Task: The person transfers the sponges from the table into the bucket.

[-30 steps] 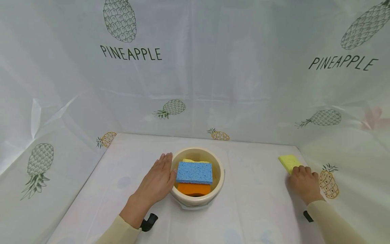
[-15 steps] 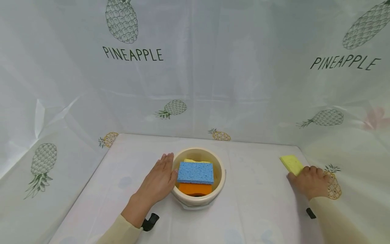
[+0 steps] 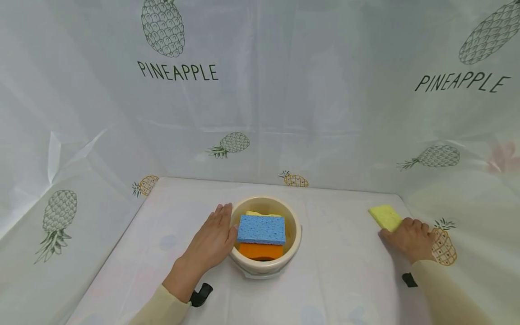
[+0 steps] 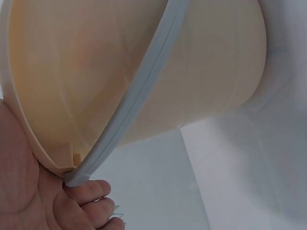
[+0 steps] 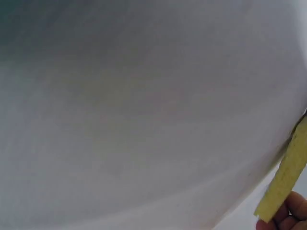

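A cream bucket (image 3: 293, 246) stands near the middle of the table with a blue sponge (image 3: 261, 229) on top inside it. Under that show an orange sponge (image 3: 260, 251) and a bit of yellow. My left hand (image 3: 213, 237) lies against the bucket's left rim, fingers straight. In the left wrist view its palm touches the rim beside the grey bucket handle (image 4: 129, 105). Far to the right, my right hand (image 3: 409, 239) holds a yellow sponge (image 3: 386, 216) by its near end. The right wrist view shows fingertips (image 5: 296, 203) against the sponge's lower side.
The white-covered table (image 3: 337, 271) stretches between the bucket and my right hand. A pineapple-printed sheet (image 3: 308, 113) rises behind the table and on both sides. The right side sheet stands close to my right hand.
My right hand first shifted right and turned, its thumb coming into sight, then moved slightly left with the yellow sponge. The left hand stays on the bucket.
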A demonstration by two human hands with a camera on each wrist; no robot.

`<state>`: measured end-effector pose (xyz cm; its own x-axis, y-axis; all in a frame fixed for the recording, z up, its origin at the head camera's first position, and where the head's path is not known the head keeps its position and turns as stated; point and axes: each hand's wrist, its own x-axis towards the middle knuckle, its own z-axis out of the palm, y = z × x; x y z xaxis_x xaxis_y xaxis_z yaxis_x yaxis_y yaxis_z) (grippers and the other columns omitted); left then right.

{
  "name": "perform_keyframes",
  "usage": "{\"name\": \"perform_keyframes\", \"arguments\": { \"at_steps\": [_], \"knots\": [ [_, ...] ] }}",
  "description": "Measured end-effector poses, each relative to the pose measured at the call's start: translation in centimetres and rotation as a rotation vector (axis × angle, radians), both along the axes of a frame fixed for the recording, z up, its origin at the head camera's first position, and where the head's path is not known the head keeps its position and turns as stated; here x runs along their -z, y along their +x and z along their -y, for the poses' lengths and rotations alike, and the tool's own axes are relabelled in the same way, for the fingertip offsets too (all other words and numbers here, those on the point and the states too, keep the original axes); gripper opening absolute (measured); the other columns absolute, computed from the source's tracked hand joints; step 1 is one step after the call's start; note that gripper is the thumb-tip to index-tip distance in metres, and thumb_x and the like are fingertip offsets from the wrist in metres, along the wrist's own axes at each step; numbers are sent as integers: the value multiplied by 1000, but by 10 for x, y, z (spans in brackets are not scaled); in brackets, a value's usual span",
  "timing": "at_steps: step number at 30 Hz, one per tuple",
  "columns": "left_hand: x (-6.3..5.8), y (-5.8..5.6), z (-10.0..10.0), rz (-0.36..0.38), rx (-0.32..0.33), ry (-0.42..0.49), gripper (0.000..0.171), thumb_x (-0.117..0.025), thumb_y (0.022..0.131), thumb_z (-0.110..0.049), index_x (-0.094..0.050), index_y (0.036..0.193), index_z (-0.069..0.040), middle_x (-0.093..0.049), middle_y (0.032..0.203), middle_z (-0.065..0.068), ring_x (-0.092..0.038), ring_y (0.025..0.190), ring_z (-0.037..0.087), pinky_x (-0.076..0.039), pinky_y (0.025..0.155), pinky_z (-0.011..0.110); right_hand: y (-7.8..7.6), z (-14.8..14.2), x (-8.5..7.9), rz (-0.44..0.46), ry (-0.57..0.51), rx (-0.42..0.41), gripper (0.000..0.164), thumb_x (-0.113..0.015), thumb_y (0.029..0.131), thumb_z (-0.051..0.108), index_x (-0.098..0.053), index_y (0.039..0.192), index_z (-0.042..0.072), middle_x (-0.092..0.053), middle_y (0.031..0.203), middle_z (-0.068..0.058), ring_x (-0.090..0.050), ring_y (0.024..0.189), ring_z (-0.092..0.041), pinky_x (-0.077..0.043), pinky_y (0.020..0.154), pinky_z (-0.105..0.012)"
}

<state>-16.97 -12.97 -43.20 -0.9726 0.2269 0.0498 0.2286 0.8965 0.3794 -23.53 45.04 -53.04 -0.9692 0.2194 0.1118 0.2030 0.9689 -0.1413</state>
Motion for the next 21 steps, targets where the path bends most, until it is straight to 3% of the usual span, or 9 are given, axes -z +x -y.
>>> {"name": "perform_keyframes", "arguments": {
  "at_steps": [5,17,21],
  "knots": [
    [1,0,0,-2,1,0,71,-41,112,-37,-22,166,4,-27,173,18,-21,162,36,-22,131,53,-2,6,-1,-35,-11,-41,79,-75,86,47,-43,111,-21,-44,99,-40,-41,92,-56,-35,75,-69],
    [1,0,0,-1,-3,12,71,-42,112,-37,-22,166,4,-28,173,19,-22,162,37,-21,131,53,-9,11,2,-123,49,-126,65,-77,84,40,-44,103,-13,-45,101,-37,-40,92,-54,-35,74,-67],
    [1,0,0,3,-5,15,71,-42,112,-38,-21,166,4,-27,173,18,-22,162,37,-20,132,52,-11,16,2,-126,65,-143,66,-76,84,38,-43,108,-14,-44,109,-40,-40,97,-56,-36,77,-69]
  ]
}}
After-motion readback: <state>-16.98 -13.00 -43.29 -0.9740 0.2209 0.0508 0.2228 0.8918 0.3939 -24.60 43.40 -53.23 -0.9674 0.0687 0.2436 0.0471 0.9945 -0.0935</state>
